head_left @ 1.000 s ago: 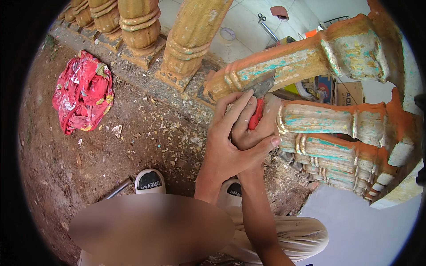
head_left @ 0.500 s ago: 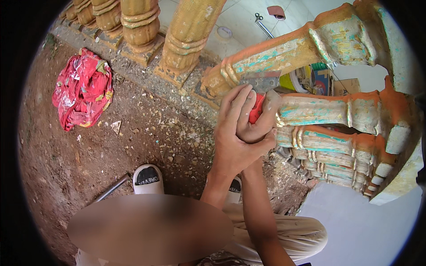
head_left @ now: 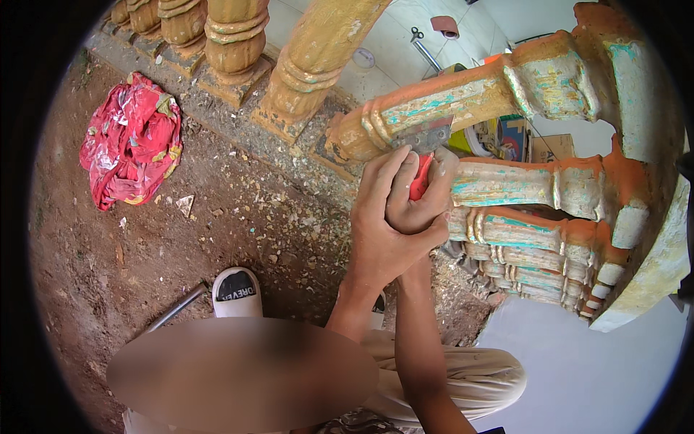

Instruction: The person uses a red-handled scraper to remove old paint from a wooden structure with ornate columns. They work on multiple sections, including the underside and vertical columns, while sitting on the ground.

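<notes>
My right hand grips the red handle of a metal scraper. Its blade lies against the underside of a slanting baluster with chipped orange, white and turquoise paint; exact contact is hard to make out. My left hand is closed over the back and fingers of my right hand, its fingertips near the top of the handle. A second flaking baluster runs just right of my hands, with more stacked below it.
Gold-painted balusters stand on a concrete ledge. A red cloth lies on dirt strewn with paint chips. A metal pipe is beside my sandalled foot. Tape, tools and containers sit on tiles behind the balusters.
The scraper blade has tilted from a slant to a flatter angle. My clasped hands shifted slightly rightward and are still together on the tool. The view has shifted a little.
</notes>
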Tool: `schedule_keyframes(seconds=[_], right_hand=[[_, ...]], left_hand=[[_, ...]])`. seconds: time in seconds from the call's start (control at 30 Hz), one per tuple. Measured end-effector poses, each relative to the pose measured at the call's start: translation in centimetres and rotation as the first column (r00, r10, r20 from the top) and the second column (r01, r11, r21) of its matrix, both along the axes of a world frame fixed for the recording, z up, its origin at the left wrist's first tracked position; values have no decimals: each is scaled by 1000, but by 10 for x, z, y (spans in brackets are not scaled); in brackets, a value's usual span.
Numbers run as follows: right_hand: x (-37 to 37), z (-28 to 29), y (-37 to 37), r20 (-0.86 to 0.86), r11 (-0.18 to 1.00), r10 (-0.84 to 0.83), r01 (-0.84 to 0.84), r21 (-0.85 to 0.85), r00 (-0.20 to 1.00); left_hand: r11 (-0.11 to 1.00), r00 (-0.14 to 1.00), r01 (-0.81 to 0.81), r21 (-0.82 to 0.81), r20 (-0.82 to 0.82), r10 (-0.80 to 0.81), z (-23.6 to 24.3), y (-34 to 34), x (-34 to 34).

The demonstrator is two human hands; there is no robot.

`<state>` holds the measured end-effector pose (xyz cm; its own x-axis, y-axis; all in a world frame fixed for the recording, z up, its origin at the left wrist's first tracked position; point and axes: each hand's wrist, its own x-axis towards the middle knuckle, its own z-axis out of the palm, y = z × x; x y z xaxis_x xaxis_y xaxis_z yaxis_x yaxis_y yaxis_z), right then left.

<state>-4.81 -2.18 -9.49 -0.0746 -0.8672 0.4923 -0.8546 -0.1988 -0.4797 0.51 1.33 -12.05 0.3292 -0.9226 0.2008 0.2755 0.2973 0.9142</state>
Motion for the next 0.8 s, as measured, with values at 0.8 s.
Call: schedule_keyframes(seconds=[0.8], right_hand=[[23, -25, -11, -16, 999, -19, 18, -46, 1000]], left_hand=[[997, 998, -64, 40, -11, 65, -21, -10, 10]])
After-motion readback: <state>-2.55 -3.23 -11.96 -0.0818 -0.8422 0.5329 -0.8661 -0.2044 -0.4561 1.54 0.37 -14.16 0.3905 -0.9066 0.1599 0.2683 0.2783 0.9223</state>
